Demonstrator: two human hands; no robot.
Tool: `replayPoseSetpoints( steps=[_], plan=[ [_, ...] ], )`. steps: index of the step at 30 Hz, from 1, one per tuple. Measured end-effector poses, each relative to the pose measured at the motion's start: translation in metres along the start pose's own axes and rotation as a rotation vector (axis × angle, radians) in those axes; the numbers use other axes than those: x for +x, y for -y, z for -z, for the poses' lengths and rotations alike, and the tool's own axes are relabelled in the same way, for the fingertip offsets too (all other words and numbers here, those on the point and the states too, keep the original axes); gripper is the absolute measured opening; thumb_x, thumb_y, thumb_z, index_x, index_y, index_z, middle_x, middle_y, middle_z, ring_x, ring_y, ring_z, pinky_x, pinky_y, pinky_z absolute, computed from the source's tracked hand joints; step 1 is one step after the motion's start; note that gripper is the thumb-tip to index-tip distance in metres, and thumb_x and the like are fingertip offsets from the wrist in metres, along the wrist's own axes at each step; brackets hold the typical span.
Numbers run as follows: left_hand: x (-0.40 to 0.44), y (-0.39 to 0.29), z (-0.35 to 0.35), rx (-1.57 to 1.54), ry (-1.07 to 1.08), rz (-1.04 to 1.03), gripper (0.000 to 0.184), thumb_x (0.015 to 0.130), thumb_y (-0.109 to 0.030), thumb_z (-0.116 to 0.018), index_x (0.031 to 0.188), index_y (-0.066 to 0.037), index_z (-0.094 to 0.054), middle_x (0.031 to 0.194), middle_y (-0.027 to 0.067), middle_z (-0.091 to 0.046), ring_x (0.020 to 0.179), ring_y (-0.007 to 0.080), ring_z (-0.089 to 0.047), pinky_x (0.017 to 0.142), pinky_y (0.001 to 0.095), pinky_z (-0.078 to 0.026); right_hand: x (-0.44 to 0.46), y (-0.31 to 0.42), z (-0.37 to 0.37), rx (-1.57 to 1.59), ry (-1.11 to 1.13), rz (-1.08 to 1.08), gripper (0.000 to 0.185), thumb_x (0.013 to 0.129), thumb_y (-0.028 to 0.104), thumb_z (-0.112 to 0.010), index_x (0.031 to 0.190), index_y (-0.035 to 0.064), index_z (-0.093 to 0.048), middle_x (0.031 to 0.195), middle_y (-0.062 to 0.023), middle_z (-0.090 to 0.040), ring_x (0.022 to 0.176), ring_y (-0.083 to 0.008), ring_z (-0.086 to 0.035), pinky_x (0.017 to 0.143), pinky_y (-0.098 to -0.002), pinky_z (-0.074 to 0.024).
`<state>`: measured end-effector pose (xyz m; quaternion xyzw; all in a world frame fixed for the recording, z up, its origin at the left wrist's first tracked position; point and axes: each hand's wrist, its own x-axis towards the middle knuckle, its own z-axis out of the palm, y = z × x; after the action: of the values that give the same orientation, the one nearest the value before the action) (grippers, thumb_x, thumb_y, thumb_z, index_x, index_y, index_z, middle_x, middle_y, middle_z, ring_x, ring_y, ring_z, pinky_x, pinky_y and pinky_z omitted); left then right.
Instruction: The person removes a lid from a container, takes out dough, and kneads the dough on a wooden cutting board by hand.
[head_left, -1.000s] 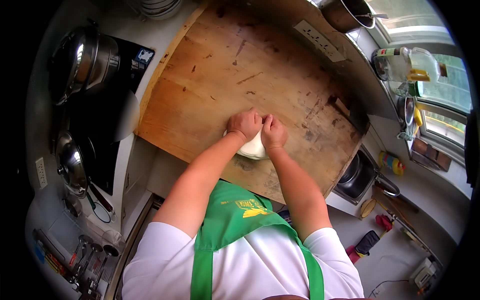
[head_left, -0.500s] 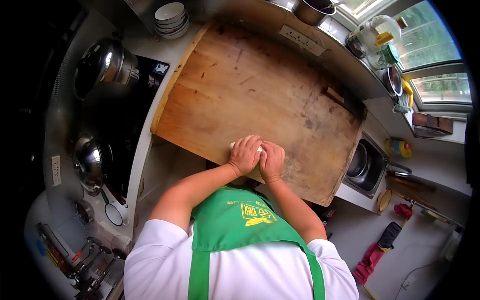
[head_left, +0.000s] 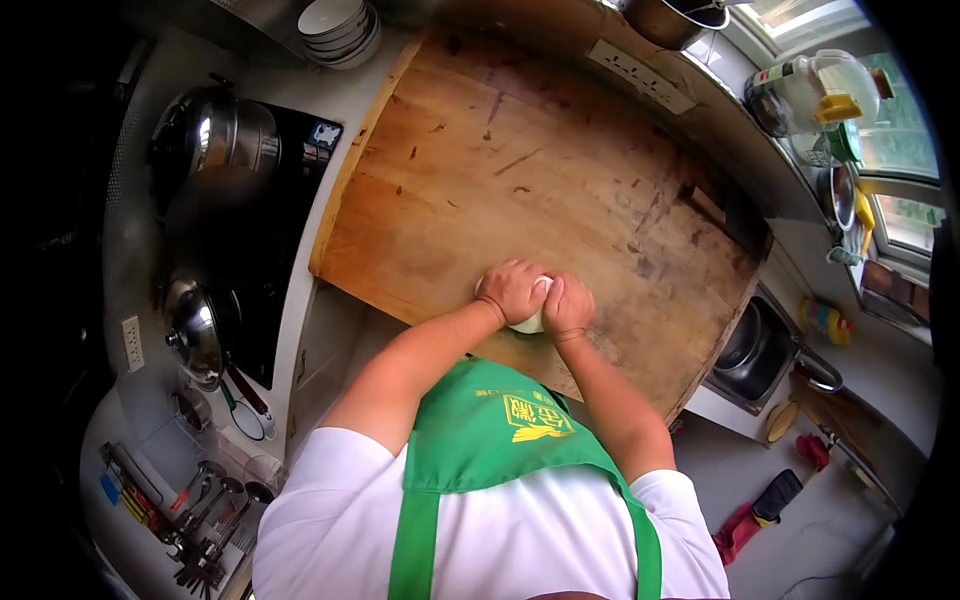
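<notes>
Fingers point(head_left: 530, 271) of left hand point(head_left: 511, 291) and right hand point(head_left: 569, 305) curl inward, gripping white dough point(head_left: 530, 322).

We see pale dough point(head_left: 529, 323) here: smooth, rounded lump, pressed under left hand point(head_left: 512, 290) and right hand point(head_left: 570, 306), showing between them.

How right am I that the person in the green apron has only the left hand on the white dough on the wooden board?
One slip: the head view shows the right hand on the white dough too, beside the left hand. The green apron and wooden board are right.
</notes>
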<state>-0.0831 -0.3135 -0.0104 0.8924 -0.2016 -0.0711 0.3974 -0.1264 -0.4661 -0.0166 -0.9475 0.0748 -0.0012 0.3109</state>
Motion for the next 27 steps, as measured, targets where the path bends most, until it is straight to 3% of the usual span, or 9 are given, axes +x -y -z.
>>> replayPoseSetpoints(
  steps=[2, 9, 14, 18, 20, 23, 25, 26, 27],
  plan=[
    [0.017, 0.005, 0.003, 0.017, 0.156, 0.123, 0.026, 0.092, -0.029, -0.053, 0.101, -0.013, -0.071, 0.09, 0.0163, -0.072, 0.085, 0.0394, -0.068, 0.077, 0.0517, -0.055, 0.014, -0.003, -0.001, 0.01, 0.021, -0.024, 0.032, 0.101, 0.031, -0.046, 0.095, 0.0177, -0.075, 0.088, -0.0096, -0.072, 0.082, -0.0354, -0.067, 0.075, -0.0466, -0.0525],
    [0.033, 0.006, -0.002, 0.048, 0.244, 0.316, 0.026, 0.095, -0.03, -0.051, 0.093, -0.014, -0.072, 0.092, 0.0153, -0.074, 0.085, 0.0391, -0.07, 0.075, 0.0531, -0.055, 0.033, -0.001, 0.001, -0.014, 0.082, -0.12, 0.034, 0.102, 0.034, -0.047, 0.09, 0.0199, -0.076, 0.083, -0.0102, -0.073, 0.074, -0.0364, -0.07, 0.066, -0.0487, -0.055],
    [0.04, -0.006, -0.002, 0.064, 0.172, 0.199, 0.028, 0.096, -0.032, -0.051, 0.084, -0.013, -0.068, 0.085, 0.0181, -0.072, 0.08, 0.0418, -0.069, 0.072, 0.0567, -0.054, 0.031, -0.002, 0.001, -0.088, -0.012, -0.133, 0.032, 0.099, 0.035, -0.05, 0.081, 0.0191, -0.072, 0.078, -0.0095, -0.072, 0.07, -0.0361, -0.069, 0.06, -0.0497, -0.0537],
    [0.038, -0.015, 0.011, 0.076, 0.126, 0.132, 0.032, 0.097, -0.034, -0.049, 0.087, -0.012, -0.069, 0.088, 0.0195, -0.073, 0.083, 0.0421, -0.07, 0.074, 0.0549, -0.055, 0.036, 0.001, 0.001, -0.125, -0.012, -0.204, 0.036, 0.1, 0.039, -0.051, 0.085, 0.0171, -0.075, 0.083, -0.0131, -0.074, 0.074, -0.0392, -0.07, 0.065, -0.052, -0.0553],
    [0.045, -0.003, -0.001, 0.15, 0.246, 0.315, 0.034, 0.097, -0.033, -0.048, 0.088, -0.009, -0.069, 0.094, 0.0209, -0.074, 0.09, 0.0402, -0.071, 0.079, 0.0533, -0.055, 0.031, -0.002, -0.006, -0.053, 0.041, -0.292, 0.041, 0.1, 0.042, -0.05, 0.088, 0.0137, -0.076, 0.087, -0.0178, -0.074, 0.08, -0.0423, -0.071, 0.071, -0.0532, -0.0558],
    [0.04, -0.014, 0.014, 0.218, 0.218, 0.338, 0.031, 0.096, -0.031, -0.05, 0.087, -0.008, -0.069, 0.093, 0.0191, -0.074, 0.092, 0.0383, -0.07, 0.082, 0.0531, -0.054, 0.038, 0.012, 0.015, 0.044, 0.038, -0.318, 0.041, 0.101, 0.041, -0.052, 0.093, 0.0089, -0.075, 0.091, -0.0221, -0.073, 0.09, -0.044, -0.07, 0.08, -0.0518, -0.0543],
    [0.038, -0.041, 0.031, 0.136, -0.027, -0.106, 0.025, 0.094, -0.028, -0.055, 0.086, -0.009, -0.069, 0.09, 0.0148, -0.072, 0.089, 0.0377, -0.067, 0.083, 0.0534, -0.053, 0.024, 0.027, 0.042, 0.078, -0.094, -0.193, 0.036, 0.102, 0.037, -0.053, 0.095, 0.0084, -0.075, 0.092, -0.0212, -0.073, 0.092, -0.0428, -0.069, 0.082, -0.0498, -0.0536],
    [0.03, -0.048, 0.032, 0.129, -0.015, -0.096, 0.025, 0.094, -0.028, -0.055, 0.086, -0.009, -0.069, 0.09, 0.0148, -0.072, 0.089, 0.0377, -0.067, 0.083, 0.0534, -0.053, 0.014, 0.03, 0.05, 0.104, -0.218, -0.054, 0.032, 0.103, 0.032, -0.055, 0.097, 0.0078, -0.074, 0.092, -0.0203, -0.072, 0.094, -0.0416, -0.069, 0.085, -0.0479, -0.0529],
    [0.024, -0.054, 0.032, 0.184, -0.044, -0.097, 0.023, 0.092, -0.029, -0.058, 0.086, -0.009, -0.069, 0.088, 0.0142, -0.071, 0.089, 0.0362, -0.067, 0.084, 0.0524, -0.053, 0.004, 0.032, 0.052, 0.106, -0.145, -0.115, 0.02, 0.101, 0.023, -0.057, 0.106, 0.0084, -0.071, 0.103, -0.0171, -0.071, 0.106, -0.0372, -0.066, 0.094, -0.0462, -0.0495]
  ],
)
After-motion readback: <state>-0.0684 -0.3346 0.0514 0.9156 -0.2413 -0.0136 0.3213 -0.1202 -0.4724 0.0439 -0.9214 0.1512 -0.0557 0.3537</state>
